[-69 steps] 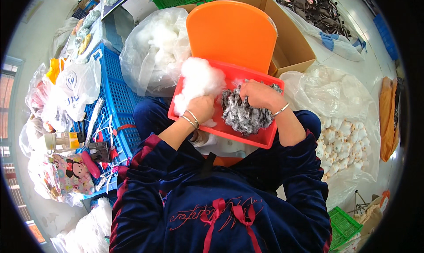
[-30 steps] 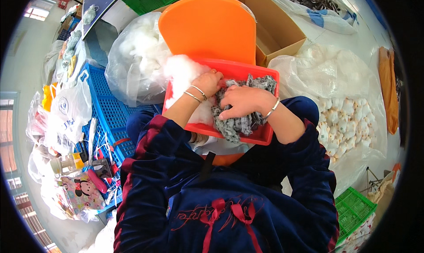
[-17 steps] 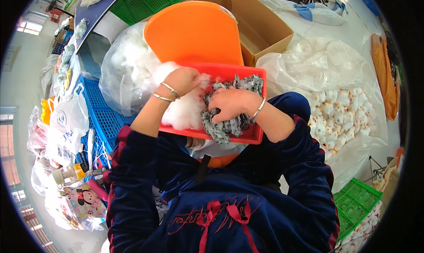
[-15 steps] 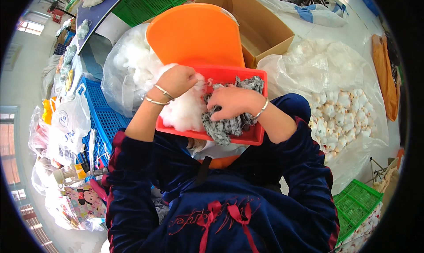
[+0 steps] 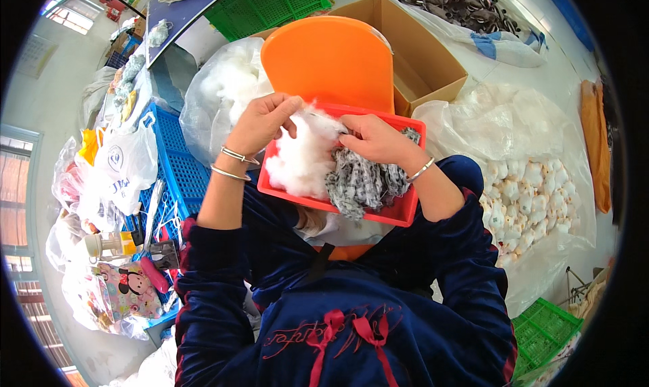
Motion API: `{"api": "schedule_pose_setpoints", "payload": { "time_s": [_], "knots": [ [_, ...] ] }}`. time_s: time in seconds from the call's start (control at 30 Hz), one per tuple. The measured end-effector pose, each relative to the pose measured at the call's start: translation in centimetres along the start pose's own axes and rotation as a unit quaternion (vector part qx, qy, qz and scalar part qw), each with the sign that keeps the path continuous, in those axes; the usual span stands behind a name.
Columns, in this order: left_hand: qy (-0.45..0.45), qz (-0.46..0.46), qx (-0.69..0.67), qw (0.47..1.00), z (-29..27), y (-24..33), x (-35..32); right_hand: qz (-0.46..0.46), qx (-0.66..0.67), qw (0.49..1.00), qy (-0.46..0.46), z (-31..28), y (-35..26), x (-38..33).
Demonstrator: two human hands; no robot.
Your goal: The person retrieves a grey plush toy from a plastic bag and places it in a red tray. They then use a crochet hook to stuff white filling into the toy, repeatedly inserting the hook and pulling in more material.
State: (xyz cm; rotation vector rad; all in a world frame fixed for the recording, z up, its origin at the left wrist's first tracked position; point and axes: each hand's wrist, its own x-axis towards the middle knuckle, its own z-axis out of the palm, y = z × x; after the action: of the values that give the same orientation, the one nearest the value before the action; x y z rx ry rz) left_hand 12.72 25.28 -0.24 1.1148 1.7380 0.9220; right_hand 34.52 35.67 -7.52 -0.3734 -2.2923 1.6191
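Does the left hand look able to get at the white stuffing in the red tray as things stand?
Probably yes: the left hand is at the upper left edge of the white stuffing, nothing visible between them, and the right hand is farther right.

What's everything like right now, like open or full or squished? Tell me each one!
Red tray, partly filled
White stuffing, fluffy, heaped in the tray
Grey fuzzy material, bunched up
Left hand, fingers curled
Right hand, fingers bent, grip unclear
Cardboard box, open on top
Stuffing bag, bulging
Bag of white pieces, spread open
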Motion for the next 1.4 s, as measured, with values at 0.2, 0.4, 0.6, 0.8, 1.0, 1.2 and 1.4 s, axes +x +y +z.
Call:
{"api": "schedule_pose_setpoints", "payload": {
  "time_s": [0.2, 0.4, 0.6, 0.8, 1.0, 1.2, 1.4],
  "knots": [
    [-0.013, 0.054, -0.116, 0.992, 5.1, -4.8, 0.0, 0.039, -0.041, 0.997, -0.057, -0.5, 1.7, 0.0],
    [0.057, -0.025, 0.019, 0.998, 1.4, -6.0, -0.5, 0.206, 0.008, 0.977, -0.053, -5.6, 1.3, -1.5],
    [0.023, 0.031, 0.384, 0.923, 1.9, -13.8, -2.2, 0.133, -0.035, 0.989, 0.062, -5.9, 1.4, -0.3],
    [-0.113, -0.099, 0.481, 0.863, 0.9, -15.6, -3.4, 0.091, -0.043, 0.987, 0.128, -5.4, 1.9, 2.7],
    [-0.044, -0.091, 0.43, 0.897, -2.0, -12.8, -5.2, 0.096, 0.019, 0.977, 0.192, -4.4, 1.9, 5.0],
    [0.067, 0.112, 0.329, 0.935, -2.5, -5.8, -5.0, 0.094, -0.031, 0.974, 0.204, -4.2, 2.7, 5.8],
    [-0.002, 0.353, 0.301, 0.886, 4.8, -7.8, -0.5, 0.125, -0.02, 0.975, 0.181, -3.6, 3.2, 5.0]
  ]
}}
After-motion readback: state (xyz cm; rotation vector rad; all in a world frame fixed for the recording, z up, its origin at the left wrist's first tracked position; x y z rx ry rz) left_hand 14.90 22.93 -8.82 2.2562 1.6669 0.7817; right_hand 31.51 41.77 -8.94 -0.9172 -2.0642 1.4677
